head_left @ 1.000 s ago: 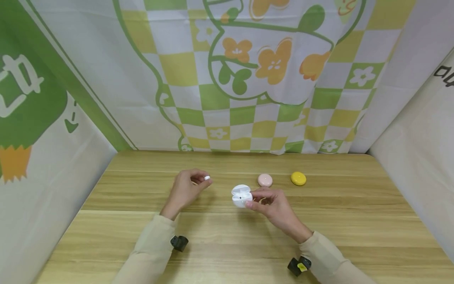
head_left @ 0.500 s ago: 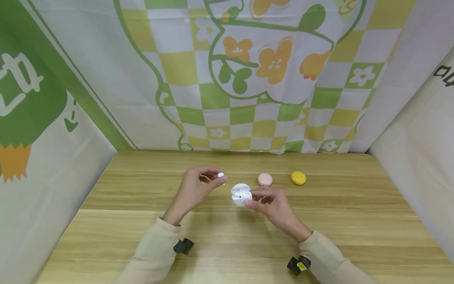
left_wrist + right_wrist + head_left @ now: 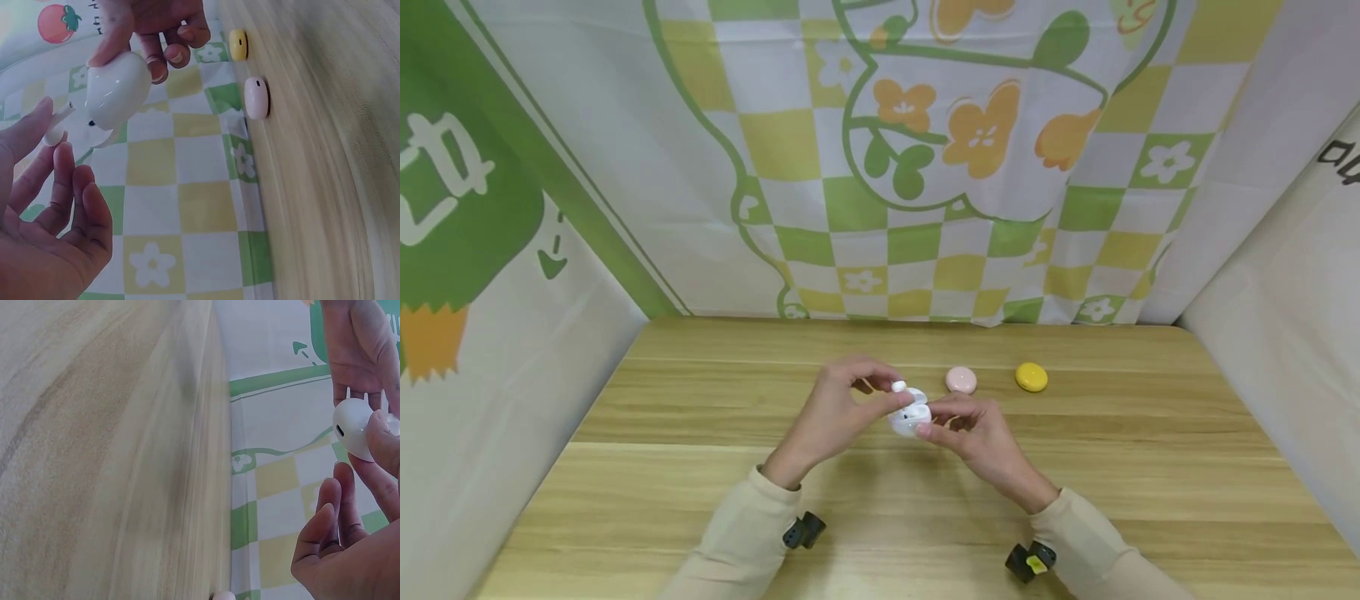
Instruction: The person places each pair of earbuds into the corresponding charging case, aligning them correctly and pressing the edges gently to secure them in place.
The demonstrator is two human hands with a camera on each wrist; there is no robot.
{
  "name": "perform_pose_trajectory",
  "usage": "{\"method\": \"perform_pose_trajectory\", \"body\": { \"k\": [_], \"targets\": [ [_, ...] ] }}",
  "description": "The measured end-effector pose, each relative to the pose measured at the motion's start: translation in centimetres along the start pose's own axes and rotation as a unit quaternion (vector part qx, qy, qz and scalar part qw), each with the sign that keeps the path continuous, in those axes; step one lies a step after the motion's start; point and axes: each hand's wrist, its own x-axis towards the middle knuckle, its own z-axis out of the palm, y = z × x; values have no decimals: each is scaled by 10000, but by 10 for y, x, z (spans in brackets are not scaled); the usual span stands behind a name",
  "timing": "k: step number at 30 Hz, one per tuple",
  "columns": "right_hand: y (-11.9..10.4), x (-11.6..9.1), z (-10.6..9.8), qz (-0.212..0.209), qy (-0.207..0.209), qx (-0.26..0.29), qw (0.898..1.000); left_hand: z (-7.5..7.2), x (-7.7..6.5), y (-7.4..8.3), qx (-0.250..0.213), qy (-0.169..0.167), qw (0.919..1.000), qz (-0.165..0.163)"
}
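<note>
My left hand (image 3: 848, 404) pinches a white wireless earbud (image 3: 56, 128) between thumb and fingertips, its stem pointing toward the charging case in the left wrist view. My right hand (image 3: 981, 442) grips the white earbud charging case (image 3: 910, 421) by its side, between thumb and finger, above the table. The case's lid (image 3: 916, 395) stands open, and the earbud is right at the opening. In the head view my left fingers partly cover the lid and the case's inside. The case's rounded underside with a dark port (image 3: 340, 430) shows in the right wrist view.
On the wooden table (image 3: 880, 533), behind my right hand, lie a pink round case (image 3: 960, 380) and, to its right, a yellow round case (image 3: 1031, 377). A patterned cloth (image 3: 925, 167) hangs along the table's back edge.
My left hand has moved right with the earbud, from well left of the charging case to its opening. The right hand and the case have stayed nearly still.
</note>
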Motion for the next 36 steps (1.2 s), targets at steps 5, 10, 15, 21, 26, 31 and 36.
{"method": "perform_pose_trajectory", "body": {
  "k": [5, 10, 15, 21, 26, 31, 36],
  "targets": [
    [0, 0, 0, -15, -52, -2, 10000, 4, 0, 0, 168, -204, 9993, 248],
    [0, 0, 0, -35, -76, -48, 10000, 6, -1, 0, 274, -392, 9984, 318],
    [0, 0, 0, -74, -74, -46, 9999, 8, -2, -1, 299, -487, 9977, 359],
    [0, -1, 0, -83, -102, 15, 9999, 9, -3, -1, 291, -536, 9974, 391],
    [0, -1, 0, -122, -112, 25, 9999, 9, -3, -1, 287, -529, 9973, 410],
    [0, -1, 0, -180, -117, 36, 9998, 9, -4, -1, 270, -540, 9976, 352],
    [-1, -1, 0, -177, -96, 29, 9998, 10, -6, -2, 265, -550, 9977, 288]
  ]
}}
